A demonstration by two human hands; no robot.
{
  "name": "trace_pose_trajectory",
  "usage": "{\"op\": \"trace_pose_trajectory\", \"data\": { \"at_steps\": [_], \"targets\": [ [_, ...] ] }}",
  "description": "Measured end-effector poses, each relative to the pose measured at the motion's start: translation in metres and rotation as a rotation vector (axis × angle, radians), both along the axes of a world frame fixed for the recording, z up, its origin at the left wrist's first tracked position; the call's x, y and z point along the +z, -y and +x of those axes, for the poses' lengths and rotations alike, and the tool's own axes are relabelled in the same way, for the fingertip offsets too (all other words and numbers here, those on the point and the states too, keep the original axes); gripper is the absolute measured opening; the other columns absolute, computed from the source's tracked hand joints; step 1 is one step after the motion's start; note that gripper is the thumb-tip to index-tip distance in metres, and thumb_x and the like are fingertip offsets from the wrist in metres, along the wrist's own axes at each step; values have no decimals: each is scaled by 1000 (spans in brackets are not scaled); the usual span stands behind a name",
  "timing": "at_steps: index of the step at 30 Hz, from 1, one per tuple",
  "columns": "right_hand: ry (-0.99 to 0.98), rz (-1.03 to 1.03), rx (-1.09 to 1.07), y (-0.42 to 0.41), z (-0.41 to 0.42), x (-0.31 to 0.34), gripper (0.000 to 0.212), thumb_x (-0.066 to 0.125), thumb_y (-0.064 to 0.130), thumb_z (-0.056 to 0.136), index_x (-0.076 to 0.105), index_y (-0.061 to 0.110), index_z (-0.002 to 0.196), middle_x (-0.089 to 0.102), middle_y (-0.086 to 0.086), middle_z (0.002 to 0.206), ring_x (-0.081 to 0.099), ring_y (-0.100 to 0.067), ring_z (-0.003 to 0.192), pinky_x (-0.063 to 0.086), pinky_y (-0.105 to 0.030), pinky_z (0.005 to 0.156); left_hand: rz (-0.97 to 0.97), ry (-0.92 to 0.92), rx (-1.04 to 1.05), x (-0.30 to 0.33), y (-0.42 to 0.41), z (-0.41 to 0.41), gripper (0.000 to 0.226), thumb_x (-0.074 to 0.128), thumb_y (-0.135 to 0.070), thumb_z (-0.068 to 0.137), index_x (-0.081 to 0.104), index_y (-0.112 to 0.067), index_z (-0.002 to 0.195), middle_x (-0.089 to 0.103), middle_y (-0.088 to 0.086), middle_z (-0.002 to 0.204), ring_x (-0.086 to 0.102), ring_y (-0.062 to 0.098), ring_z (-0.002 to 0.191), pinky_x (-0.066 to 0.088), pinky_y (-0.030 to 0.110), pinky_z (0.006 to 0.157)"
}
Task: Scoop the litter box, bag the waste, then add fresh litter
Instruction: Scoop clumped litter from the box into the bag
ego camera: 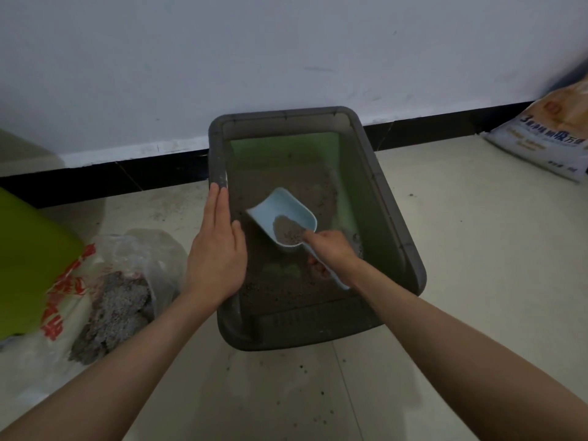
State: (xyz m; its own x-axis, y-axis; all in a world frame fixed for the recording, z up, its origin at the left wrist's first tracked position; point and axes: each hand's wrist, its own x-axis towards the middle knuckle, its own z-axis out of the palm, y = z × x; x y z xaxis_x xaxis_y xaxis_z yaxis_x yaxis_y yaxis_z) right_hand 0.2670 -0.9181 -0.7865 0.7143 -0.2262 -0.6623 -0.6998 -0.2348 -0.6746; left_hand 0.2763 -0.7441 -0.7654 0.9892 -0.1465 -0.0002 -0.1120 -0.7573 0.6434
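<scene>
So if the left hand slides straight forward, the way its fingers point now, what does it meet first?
Probably nothing soon. The left hand lies flat on the left rim of the litter box, fingers pointing along it toward the wall. It would likely follow the rim to the far corner, then the wall.

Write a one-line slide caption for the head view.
Right hand lifts a blue scoop of used litter from the grey litter box; left hand steadies its rim, waste bag alongside.

Pale tiled floor (445, 313), grey litter box (397, 224), plastic waste bag (105, 281), litter sack (547, 135)
</scene>
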Motion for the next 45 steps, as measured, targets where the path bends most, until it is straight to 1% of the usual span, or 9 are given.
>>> {"op": "trace_pose_trajectory", "data": {
  "at_steps": [3, 6, 9, 12, 17, 23, 32, 38, 45],
  "targets": [
    [22, -214, 296, 12, 17, 6, 33, 51, 32, 93, 55, 14, 66, 51, -2, 56, 45, -14, 45, 35, -22, 42, -3, -8, 6, 1, 1, 0, 54, 25, -25, 100, 3, -19, 148, -6, -8, 157, 12, 10, 141, 20, 27, 108],
    [82, -415, 558, 16, 40, 19, 35, 54, 36, 89, 64, 11, 67, 52, 0, 55, 48, -15, 49, 41, -26, 53, -1, -10, 12, 2, 2, 0, 53, 25, -24, 100, 3, -19, 148, -6, -8, 157, 12, 10, 141, 19, 25, 107],
    [96, -496, 749, 13, 57, 35, 33, 54, 38, 88, 71, 10, 82, 55, 1, 59, 50, -14, 53, 41, -26, 56, 4, -6, 15, 3, 3, -1, 53, 26, -24, 100, 4, -18, 148, -4, -8, 157, 17, 12, 138, 25, 29, 107],
    [148, -579, 871, 10, 69, 47, 31, 54, 39, 88, 68, 13, 77, 54, 2, 59, 49, -14, 53, 37, -24, 50, -4, 7, 17, 4, 5, -1, 53, 27, -23, 100, 7, -16, 148, -2, -7, 157, 19, 13, 138, 26, 29, 106],
    [208, -692, 957, 9, 84, 57, 32, 56, 43, 86, 68, 16, 75, 56, 2, 59, 51, -16, 54, 38, -24, 50, -39, 20, 12, 2, 4, 0, 52, 30, -18, 99, 10, -14, 148, 0, -5, 157, 15, 12, 140, 15, 16, 98],
    [235, -734, 997, 5, 89, 60, 30, 58, 43, 85, 66, 16, 75, 58, 2, 63, 54, -15, 55, 38, -23, 48, -53, 16, 4, 4, 4, -1, 53, 30, -18, 100, 9, -15, 148, 0, -5, 157, 13, 6, 137, 13, 14, 97],
    [270, -804, 1063, -11, 84, 80, 31, 55, 34, 89, 46, 18, 65, 55, 3, 64, 51, -11, 51, 36, -21, 45, -99, 14, -15, -1, 1, 1, 53, 30, -17, 99, 10, -15, 148, 3, -3, 157, 4, -10, 125, 5, 4, 99],
    [273, -783, 1066, -20, 80, 88, 32, 52, 27, 91, 45, 13, 64, 53, -1, 64, 51, -12, 51, 40, -20, 46, -97, -2, -11, -2, 0, 3, 54, 29, -17, 100, 8, -17, 149, 2, -4, 157, 3, -10, 128, 6, 11, 104],
    [281, -759, 1055, -32, 82, 94, 31, 51, 25, 93, 40, 13, 67, 48, -1, 69, 52, -11, 57, 45, -18, 50, -85, 7, 1, -3, -1, 4, 53, 29, -16, 100, 10, -13, 149, 2, -2, 157, 3, -9, 128, 0, -8, 94]
  ]
}}
